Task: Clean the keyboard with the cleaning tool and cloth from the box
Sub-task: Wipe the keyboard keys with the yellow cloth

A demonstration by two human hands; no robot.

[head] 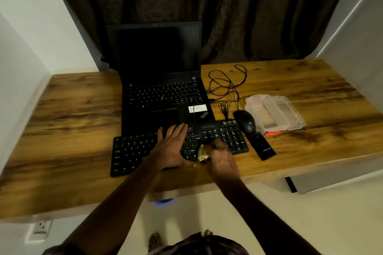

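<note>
Both arms reach over the near edge of the desk [72,109]. The right hand [221,159] curls around a yellow cloth [202,154], pressing it on the black keyboard [132,151]. Just left, the left hand [172,147] lies flat on the keys, fingers straight and spread. Farther right sits the clear box [275,112], beside the mouse [245,121].

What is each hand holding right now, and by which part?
The right hand grips a bunched yellowish cloth by its right end; the left hand holds nothing, lying flat on the black keyboard.

Black keyboard [145,149], pale yellow cloth [202,153], brown wood-grain desk [78,109]
</note>
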